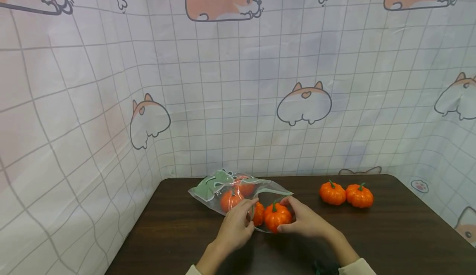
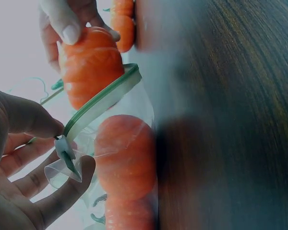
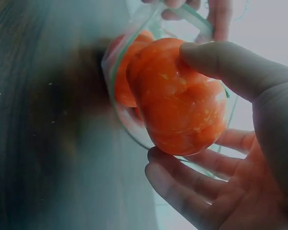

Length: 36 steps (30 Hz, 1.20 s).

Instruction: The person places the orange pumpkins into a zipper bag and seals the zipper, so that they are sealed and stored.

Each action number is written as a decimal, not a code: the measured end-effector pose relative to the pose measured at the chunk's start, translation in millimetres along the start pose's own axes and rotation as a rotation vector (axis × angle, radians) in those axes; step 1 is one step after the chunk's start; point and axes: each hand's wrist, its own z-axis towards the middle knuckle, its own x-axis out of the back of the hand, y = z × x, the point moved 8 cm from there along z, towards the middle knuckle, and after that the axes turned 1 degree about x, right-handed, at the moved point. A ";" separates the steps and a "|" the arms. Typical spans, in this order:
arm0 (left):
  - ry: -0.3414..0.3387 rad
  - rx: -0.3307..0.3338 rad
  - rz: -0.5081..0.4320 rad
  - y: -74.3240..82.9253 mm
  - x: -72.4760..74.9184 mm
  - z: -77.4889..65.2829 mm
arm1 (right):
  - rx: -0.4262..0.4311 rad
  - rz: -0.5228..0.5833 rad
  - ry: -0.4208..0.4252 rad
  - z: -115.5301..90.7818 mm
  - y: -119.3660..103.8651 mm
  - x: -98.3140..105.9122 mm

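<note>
A clear zip bag [image 1: 272, 186] with a green printed end lies on the table, several orange mini pumpkins [image 1: 230, 200] inside. My left hand [image 1: 236, 224] grips the bag's rim near its white zip slider [image 2: 65, 147], thumb on one side and fingers on the other. Between the thumb and fingers of my right hand [image 1: 306, 220] is another mini pumpkin [image 3: 177, 96] with a green stem. It sits at the bag's open mouth, partly past the green zip strip [image 2: 103, 93] in the left wrist view. My left hand partly hides one bagged pumpkin in the head view.
Two more mini pumpkins [image 1: 346, 194] stand side by side at the back right of the dark wooden table [image 1: 167, 233]. A white grid-patterned curtain [image 1: 230, 143] with cartoon dogs hangs behind and along the sides. Something small and dark [image 1: 323, 268] lies by the right wrist.
</note>
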 end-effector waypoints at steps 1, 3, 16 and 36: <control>-0.003 0.002 -0.002 0.1 -0.4 0.1 | 0.005 0.009 -0.003 0.1 0.4 -1.5; -0.009 0.008 -0.004 0.1 -1.2 0.1 | 0.015 0.015 -0.008 0.2 0.5 -4.1; -0.016 0.007 -0.004 -0.7 -4.0 -1.8 | 0.044 -0.057 -0.008 4.4 3.2 -13.5; 0.000 -0.018 0.002 0.4 -3.5 -0.7 | 0.063 -0.074 0.022 7.5 -2.0 -15.9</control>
